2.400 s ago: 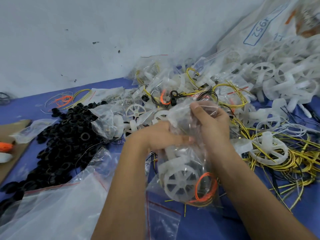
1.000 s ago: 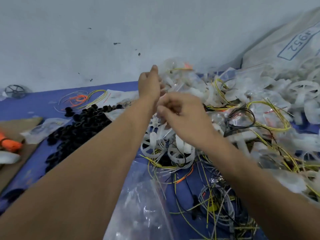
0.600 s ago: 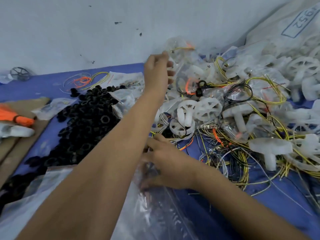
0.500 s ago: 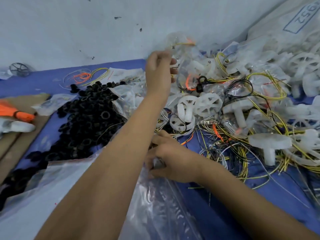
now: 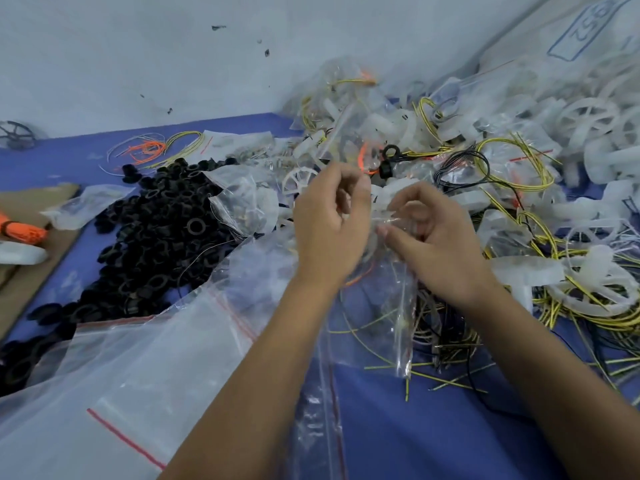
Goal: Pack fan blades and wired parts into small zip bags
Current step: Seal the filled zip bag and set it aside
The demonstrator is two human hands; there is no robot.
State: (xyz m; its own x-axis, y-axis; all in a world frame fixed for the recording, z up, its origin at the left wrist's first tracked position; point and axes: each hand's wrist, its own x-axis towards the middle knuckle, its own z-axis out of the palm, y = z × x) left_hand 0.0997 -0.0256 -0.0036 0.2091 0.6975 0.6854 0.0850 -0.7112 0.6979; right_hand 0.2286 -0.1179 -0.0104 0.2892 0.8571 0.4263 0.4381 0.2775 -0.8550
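My left hand (image 5: 330, 220) and my right hand (image 5: 433, 237) are raised side by side over the blue table, fingers curled on the top edge of a small clear zip bag (image 5: 384, 306) that hangs down between them. The bag looks see-through and I cannot tell what is inside it. Behind the hands lies a heap of white fan blades (image 5: 588, 116) mixed with yellow wired parts (image 5: 512, 168). More white blades and yellow wires (image 5: 588, 289) lie to the right of my right hand.
A pile of black rings (image 5: 156, 230) covers the table at left. Larger clear zip bags with red seal lines (image 5: 138, 375) spread across the near left. Brown cardboard (image 5: 31, 209) with an orange item lies at the far left edge. The wall (image 5: 138, 46) stands behind.
My left hand has come back from the far pile toward me. My right hand has lifted a small clear bag off the near stack, and both hands now hold its top edge.
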